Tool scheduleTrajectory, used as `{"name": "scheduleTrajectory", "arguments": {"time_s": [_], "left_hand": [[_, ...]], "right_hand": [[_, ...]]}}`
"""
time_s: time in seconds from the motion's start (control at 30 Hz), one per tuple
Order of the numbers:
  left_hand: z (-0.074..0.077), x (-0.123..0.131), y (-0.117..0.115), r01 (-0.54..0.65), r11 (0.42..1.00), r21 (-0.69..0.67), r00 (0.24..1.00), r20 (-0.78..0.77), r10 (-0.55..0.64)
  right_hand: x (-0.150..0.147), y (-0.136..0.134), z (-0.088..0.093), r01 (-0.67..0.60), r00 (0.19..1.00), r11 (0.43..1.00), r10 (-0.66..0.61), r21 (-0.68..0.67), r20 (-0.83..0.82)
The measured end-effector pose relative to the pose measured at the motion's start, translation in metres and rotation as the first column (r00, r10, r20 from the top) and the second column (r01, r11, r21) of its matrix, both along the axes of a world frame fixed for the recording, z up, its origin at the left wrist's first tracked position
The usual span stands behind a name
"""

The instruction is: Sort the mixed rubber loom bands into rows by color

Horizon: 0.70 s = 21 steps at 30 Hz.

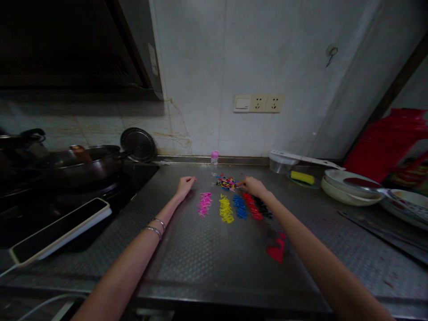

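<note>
- Here's the mixed pile point(226, 183) of tiny coloured pieces, on the desk point(190, 254) between the hands, its longer spread running sideways from one towards the other.
- Right hand point(253, 185) is clearly nearer: fingertips right at the pile's right edge, fingers bent in; whether they pinch a piece, I cannot tell.
- Left hand point(186, 186) sits off to the pile's left, a gap between, fingers drawn together; anything in them is too small to make out.
- Nearer the body, sorted strips, long axes running roughly towards the person: pink point(204, 204) closest to the left hand, then yellow point(226, 209), blue point(240, 207), red point(253, 207), and black point(264, 208) beneath the right wrist.
- Beyond the pile, between the hands and slightly left, stands a clear pink-capped bottle point(214, 164).
</note>
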<state>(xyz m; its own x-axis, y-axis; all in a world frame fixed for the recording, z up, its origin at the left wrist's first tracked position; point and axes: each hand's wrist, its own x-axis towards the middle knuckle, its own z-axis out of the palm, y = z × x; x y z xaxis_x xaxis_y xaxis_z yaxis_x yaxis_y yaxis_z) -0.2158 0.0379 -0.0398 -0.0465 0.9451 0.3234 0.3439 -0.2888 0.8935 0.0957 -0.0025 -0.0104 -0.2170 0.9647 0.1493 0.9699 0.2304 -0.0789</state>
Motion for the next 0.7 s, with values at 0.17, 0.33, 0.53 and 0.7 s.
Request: {"name": "scheduleTrajectory", "arguments": {"time_s": [0.17, 0.33, 0.53, 0.7], "left_hand": [[0.002, 0.000, 0.000, -0.019, 1.000, -0.020, 0.999, -0.035, 0.018], [0.001, 0.000, 0.001, -0.022, 1.000, -0.005, 0.999, -0.032, 0.022], [0.000, 0.000, 0.000, -0.008, 1.000, -0.003, 1.000, -0.007, 0.008], [0.001, 0.000, -0.001, -0.002, 1.000, 0.011, 1.000, -0.010, 0.002]], "right_hand": [[-0.005, 0.002, 0.001, 0.034, 0.997, 0.999, -0.033, -0.007, 0.076], [-0.007, 0.005, 0.002, 0.051, 0.991, 0.997, -0.043, -0.057, 0.126], [-0.012, -0.001, 0.007, 0.037, 0.990, 0.999, -0.031, -0.039, 0.140], [-0.034, -0.009, 0.015, 0.022, 0.994, 1.000, -0.024, 0.018, 0.104]]}}
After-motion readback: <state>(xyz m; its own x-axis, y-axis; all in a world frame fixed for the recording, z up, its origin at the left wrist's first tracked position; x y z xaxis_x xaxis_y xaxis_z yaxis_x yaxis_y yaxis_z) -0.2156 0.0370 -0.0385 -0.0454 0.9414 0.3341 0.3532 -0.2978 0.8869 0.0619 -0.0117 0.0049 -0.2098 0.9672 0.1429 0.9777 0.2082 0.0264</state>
